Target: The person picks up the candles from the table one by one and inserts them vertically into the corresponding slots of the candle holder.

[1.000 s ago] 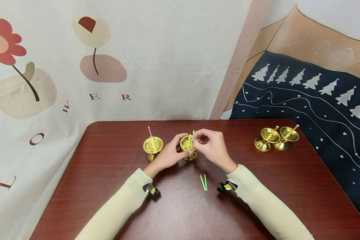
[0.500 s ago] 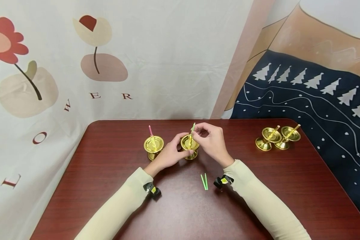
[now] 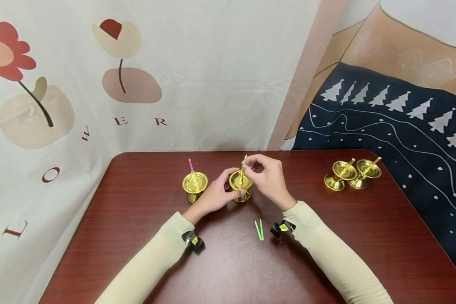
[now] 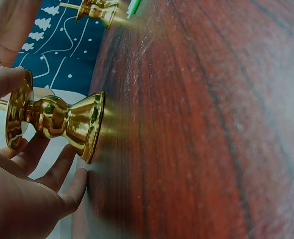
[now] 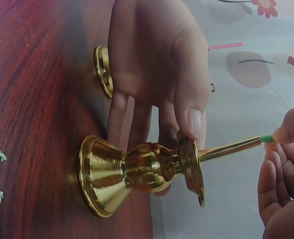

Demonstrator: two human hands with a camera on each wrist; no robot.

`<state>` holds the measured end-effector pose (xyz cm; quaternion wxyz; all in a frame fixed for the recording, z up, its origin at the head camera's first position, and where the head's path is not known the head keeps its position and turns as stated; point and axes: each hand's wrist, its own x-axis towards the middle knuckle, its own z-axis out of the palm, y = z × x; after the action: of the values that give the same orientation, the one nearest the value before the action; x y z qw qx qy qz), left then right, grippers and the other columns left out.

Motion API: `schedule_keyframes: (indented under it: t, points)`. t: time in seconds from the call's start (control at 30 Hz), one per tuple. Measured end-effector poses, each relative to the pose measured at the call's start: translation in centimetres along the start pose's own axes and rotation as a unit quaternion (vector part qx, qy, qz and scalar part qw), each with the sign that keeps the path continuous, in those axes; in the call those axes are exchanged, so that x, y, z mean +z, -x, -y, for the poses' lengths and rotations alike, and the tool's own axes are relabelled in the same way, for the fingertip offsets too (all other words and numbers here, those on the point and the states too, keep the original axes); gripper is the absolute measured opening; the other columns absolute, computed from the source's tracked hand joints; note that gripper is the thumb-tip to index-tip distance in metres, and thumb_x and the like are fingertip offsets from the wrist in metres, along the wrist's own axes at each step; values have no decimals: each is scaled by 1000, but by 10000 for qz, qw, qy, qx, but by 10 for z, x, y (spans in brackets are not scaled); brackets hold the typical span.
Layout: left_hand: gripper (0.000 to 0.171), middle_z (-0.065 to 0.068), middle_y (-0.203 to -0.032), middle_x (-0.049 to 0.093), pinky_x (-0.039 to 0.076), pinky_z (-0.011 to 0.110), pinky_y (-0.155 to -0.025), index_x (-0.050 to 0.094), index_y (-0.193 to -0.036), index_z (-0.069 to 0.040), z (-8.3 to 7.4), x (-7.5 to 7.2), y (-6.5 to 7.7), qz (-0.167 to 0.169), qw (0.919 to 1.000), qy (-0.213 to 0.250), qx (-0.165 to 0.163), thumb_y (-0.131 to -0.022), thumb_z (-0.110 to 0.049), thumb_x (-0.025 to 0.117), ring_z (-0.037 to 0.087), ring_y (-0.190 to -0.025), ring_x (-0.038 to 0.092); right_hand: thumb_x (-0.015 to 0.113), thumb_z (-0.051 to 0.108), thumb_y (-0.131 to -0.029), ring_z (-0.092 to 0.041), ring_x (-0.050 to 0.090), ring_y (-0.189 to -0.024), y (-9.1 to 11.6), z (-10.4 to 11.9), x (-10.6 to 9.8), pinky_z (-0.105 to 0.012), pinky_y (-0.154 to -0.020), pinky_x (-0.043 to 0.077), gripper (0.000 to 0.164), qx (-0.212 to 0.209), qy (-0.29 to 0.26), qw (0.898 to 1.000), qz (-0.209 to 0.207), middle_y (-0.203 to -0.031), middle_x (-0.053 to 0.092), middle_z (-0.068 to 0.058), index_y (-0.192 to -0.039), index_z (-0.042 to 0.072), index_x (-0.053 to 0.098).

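In the head view, a brass candle holder (image 3: 241,196) stands upright on the table's middle. My left hand (image 3: 214,195) grips its dish, the thumb at the near rim and the fingers round the far side. With thumb and fingertips my right hand (image 3: 269,179) pinches a thin green candle (image 3: 245,160) over the holder's upright tube. The right wrist view has the tube (image 5: 231,148) with a short stretch of green candle (image 5: 267,139) at its tip. Whether the candle sits inside the tube or only meets it, I cannot tell.
Left of my hands stands another brass holder (image 3: 194,184) with a pink candle (image 3: 191,165). Two more brass holders, a nearer one (image 3: 334,182) and a farther one (image 3: 359,183), stand close together at the right. Two loose green candles (image 3: 261,230) lie in front.
My right hand has brought the green candle from beside the tube up and left to above its tip. Over the last half second there is hardly any motion. The left hand keeps its hold.
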<state>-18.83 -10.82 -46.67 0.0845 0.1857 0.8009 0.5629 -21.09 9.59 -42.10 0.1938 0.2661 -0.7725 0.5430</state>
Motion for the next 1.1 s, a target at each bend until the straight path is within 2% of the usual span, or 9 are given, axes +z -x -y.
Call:
schedule_keyframes:
  t: [0.23,0.57,0.93,1.1]
  points:
    - [73,18,-154,59,52,47,-114,43,-163,-8,3,0,0,-21,10000,-6,3,-101,-15,81,30,-137,63,78,-4,-90,-17,68,-74,-1,0,-1,-23,-67,56,10,-310,106,9994,66,-83,74,-3,-92,6,79]
    - [73,18,-154,60,51,50,-115,44,-163,-9,5,0,0,-32,10000,-49,32,-101,-17,81,31,-138,62,76,-3,-87,-14,67,-74,-4,-1,-3,-20,-66,55,10,-560,218,9980,192,-83,73,2,-88,8,78]
    - [74,16,-155,60,47,51,-117,44,-164,-11,2,-1,0,-56,9998,-180,-32,-100,-20,82,30,-141,59,76,-6,-85,-16,66,-73,-5,-3,-5,-27,-64,55,18,-413,168,9984,357,-83,73,1,-86,13,76]
    - [74,16,-155,60,48,50,-117,44,-163,-10,3,-1,0,-42,9999,-140,5,-100,-18,82,29,-140,60,78,0,-89,-16,66,-75,-5,-3,-7,-26,-66,55,8,-240,289,9981,488,-83,72,-1,-88,8,77]
